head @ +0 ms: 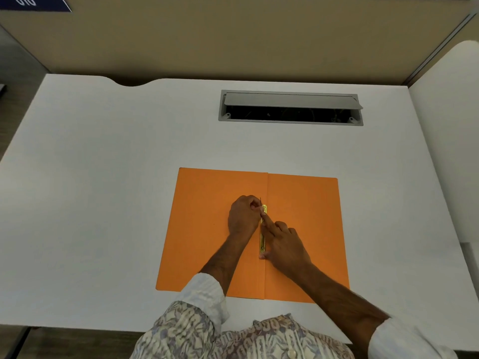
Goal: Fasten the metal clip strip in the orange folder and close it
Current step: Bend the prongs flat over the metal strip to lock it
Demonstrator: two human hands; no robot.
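Observation:
The orange folder (207, 229) lies open and flat on the white desk, its spine fold running away from me down the middle. A gold metal clip strip (262, 242) lies along that fold. My left hand (243, 215) is curled at the strip's far end, pinching a thin upright metal prong between fingertips. My right hand (283, 244) rests on the strip, its index finger stretched along it toward the far end and its thumb at the near end. Both hands hide the middle of the strip.
A grey cable hatch (290, 107) with its lid raised is set into the desk (103, 177) beyond the folder. A beige partition wall stands behind the desk. A white panel (445, 125) rises at the right edge.

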